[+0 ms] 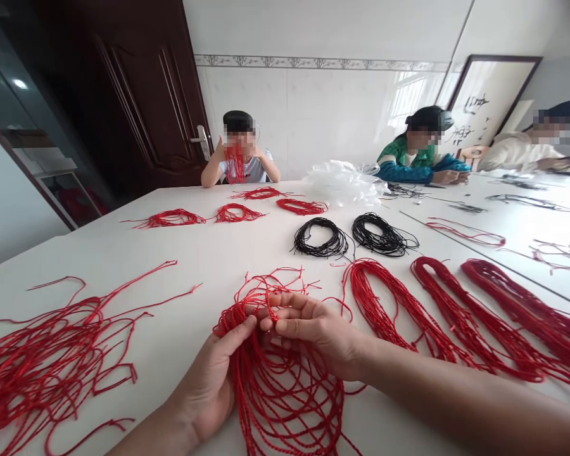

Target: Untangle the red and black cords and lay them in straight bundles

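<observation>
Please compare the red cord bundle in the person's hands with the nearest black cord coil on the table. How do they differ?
The red bundle is gripped by the left hand and right hand, while the black coil lies untouched on the table. The red bundle spreads in long, loose loops; the black coil is a compact ring. The red bundle also looks larger than the black coil. Both are thin cords gathered in loops.

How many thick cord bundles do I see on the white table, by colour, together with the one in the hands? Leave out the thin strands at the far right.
Held red twisted-cord bundle: 1
Loose red cord bundles lying flat: 8
Round black cord coils: 2
Total: 11
</observation>
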`<state>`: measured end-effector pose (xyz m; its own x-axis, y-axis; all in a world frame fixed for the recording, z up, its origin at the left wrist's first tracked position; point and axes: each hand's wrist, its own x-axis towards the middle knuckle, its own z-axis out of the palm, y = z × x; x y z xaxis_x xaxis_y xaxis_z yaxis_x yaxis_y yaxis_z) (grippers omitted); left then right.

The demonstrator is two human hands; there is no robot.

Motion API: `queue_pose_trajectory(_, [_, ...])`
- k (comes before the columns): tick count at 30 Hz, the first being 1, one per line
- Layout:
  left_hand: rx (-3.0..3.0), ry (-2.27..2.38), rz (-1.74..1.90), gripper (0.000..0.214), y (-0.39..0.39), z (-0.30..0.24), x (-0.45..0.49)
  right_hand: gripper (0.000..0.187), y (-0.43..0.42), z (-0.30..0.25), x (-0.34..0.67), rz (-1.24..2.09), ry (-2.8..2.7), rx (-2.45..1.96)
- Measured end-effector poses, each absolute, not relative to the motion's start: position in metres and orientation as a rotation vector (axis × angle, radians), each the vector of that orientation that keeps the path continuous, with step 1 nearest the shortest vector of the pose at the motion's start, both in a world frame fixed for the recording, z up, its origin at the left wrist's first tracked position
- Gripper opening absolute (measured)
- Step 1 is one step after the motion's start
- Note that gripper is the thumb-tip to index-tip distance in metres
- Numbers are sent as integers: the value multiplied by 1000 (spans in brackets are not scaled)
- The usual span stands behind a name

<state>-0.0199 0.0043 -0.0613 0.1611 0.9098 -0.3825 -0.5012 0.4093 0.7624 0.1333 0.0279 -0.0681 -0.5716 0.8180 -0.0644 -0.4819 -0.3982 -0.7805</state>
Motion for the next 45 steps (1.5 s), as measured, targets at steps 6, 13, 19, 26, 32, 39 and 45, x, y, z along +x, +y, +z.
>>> queue_pose_trajectory(6, [535, 840, 1024, 19, 4, -61, -19, 23, 25, -66, 131, 1901, -985, -605])
queue_pose_trajectory(13, [606, 917, 1128, 25, -1, -62, -17, 24, 24, -65, 134, 1646, -1056, -712])
queue_pose_trajectory(19, [649, 861, 1124, 21, -4, -65, -17, 26, 19, -71, 131, 1578, -1296, -805])
queue_pose_trajectory(26, [671, 854, 1112, 21, -4, -67, -15, 22, 18, -79, 126, 1375, -1589, -907])
queue_pose_trajectory(32, [627, 852, 1082, 21, -3, -66, -15, 10, 19, -73, 132, 1499, -1342, -831])
queue_pose_trajectory(39, [593, 907, 1097, 25, -6, -64, -14, 32, 16, -79, 122, 1367, -1629, -984])
queue_pose_trajectory(45, [417, 878, 1097, 31, -3, -66, -19, 15, 18, -69, 126, 1340, -1512, -812])
